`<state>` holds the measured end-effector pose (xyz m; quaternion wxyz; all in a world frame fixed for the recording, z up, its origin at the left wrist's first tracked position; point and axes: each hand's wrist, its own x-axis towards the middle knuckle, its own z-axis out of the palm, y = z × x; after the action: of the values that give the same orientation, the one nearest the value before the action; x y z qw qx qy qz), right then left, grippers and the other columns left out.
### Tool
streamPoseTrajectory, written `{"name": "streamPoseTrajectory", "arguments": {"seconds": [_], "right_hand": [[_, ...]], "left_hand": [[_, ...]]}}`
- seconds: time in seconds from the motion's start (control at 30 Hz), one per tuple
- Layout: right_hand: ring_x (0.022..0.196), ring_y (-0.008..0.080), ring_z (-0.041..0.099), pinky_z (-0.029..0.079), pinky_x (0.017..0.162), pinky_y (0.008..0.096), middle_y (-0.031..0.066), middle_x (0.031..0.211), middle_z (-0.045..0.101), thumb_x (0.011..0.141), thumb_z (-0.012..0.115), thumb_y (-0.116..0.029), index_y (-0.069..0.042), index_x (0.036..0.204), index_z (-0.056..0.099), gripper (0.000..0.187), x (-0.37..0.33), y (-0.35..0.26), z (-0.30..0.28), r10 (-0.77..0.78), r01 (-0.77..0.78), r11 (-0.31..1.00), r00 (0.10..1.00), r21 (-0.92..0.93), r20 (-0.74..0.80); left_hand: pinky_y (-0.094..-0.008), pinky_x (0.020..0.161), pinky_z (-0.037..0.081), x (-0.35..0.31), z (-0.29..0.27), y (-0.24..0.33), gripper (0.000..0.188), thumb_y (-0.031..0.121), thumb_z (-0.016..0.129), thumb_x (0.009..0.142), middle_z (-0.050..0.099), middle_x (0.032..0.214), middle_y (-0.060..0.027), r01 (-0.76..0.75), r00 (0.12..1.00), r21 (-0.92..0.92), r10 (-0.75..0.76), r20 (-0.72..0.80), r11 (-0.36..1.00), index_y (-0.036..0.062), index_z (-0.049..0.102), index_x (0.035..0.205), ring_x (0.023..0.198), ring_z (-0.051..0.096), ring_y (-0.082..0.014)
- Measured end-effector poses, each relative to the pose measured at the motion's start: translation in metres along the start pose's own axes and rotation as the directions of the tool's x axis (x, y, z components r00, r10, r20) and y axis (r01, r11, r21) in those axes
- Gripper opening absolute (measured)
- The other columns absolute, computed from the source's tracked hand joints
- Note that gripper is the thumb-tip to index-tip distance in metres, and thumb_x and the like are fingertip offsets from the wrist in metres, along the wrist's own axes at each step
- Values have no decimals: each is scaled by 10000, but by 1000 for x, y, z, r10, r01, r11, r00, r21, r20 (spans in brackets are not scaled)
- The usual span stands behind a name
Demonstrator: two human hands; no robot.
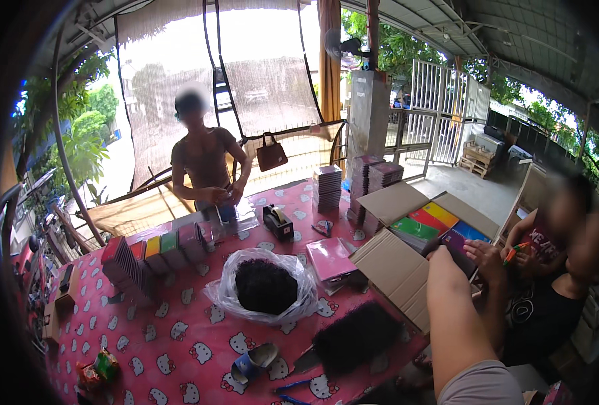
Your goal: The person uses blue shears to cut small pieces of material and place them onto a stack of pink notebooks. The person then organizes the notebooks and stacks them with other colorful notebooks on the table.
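Note:
An open cardboard box (393,273) holds notebooks with green (414,228), red, yellow and blue covers. My left arm stretches into it from the lower right. At the near side of the box, my left hand (438,248) grips a purple notebook (456,241), its fingers partly hidden in shadow. Just to the right, what looks like my right hand (482,255) has its fingers spread beside the same notebook; its forearm is partly covered by my left arm. Left of the box lies a pink-covered stack of notebooks (330,259).
The pink tablecloth (198,351) carries a plastic bag with black material (266,287), a black mesh-like heap (357,337), a tape dispenser (278,223), a blue slipper (253,362) and notebook stacks (125,268). One person (205,158) stands across; two others sit close on the right.

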<state>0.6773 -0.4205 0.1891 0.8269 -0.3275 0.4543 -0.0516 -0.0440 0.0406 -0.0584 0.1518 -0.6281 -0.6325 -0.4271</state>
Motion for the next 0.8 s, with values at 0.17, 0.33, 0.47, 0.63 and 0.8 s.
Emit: {"name": "streamPoseTrajectory", "arguments": {"seconds": [0.17, 0.33, 0.47, 0.63, 0.8], "right_hand": [[1080, 323, 541, 368, 955, 508, 169, 1145, 589, 840, 475, -353, -26, 1021, 609, 396, -2, 1, 0, 13, -13, 1000, 1000, 0, 10], [1083, 325, 541, 364, 960, 510, 169, 1152, 587, 842, 472, -352, -27, 1027, 609, 398, -3, 3, 2, 13, -13, 1000, 1000, -5, 12], [1084, 326, 541, 362, 963, 512, 168, 1156, 586, 843, 468, -351, -28, 1031, 609, 399, -5, 1, 2, 26, -26, 1000, 999, 2, 24], [1086, 327, 541, 359, 967, 515, 168, 1163, 585, 845, 465, -350, -29, 1037, 609, 401, -6, 5, 4, 28, -28, 1000, 999, 3, 26], [1088, 328, 541, 355, 972, 517, 167, 1169, 583, 846, 461, -349, -30, 1043, 609, 403, -8, 6, 8, 31, -31, 1000, 999, 1, 32]], "left_hand": [[-430, 689, 491, -2, 5, -8, 135, 103, 548, 795, 628, 920, -94, -23, 1000, -21, 22, -12, 1000, 137, 638, 889, 804, 599, -291], [-428, 704, 489, -3, -1, -2, 135, 120, 544, 806, 632, 935, -91, 36, 999, -23, -35, 41, 999, 130, 644, 896, 819, 601, -293], [-424, 712, 488, -2, 2, -6, 143, 123, 544, 802, 634, 942, -86, 88, 992, -9, -86, 94, 996, 135, 647, 900, 830, 604, -289], [-421, 719, 484, -4, 13, -23, 154, 116, 543, 784, 632, 933, -80, 61, 993, 6, -61, 103, 998, 137, 645, 897, 834, 602, -288], [-418, 726, 480, -8, 25, -39, 166, 110, 542, 766, 631, 924, -74, 39, 991, 34, -43, 130, 999, 140, 642, 895, 838, 600, -286]]}}
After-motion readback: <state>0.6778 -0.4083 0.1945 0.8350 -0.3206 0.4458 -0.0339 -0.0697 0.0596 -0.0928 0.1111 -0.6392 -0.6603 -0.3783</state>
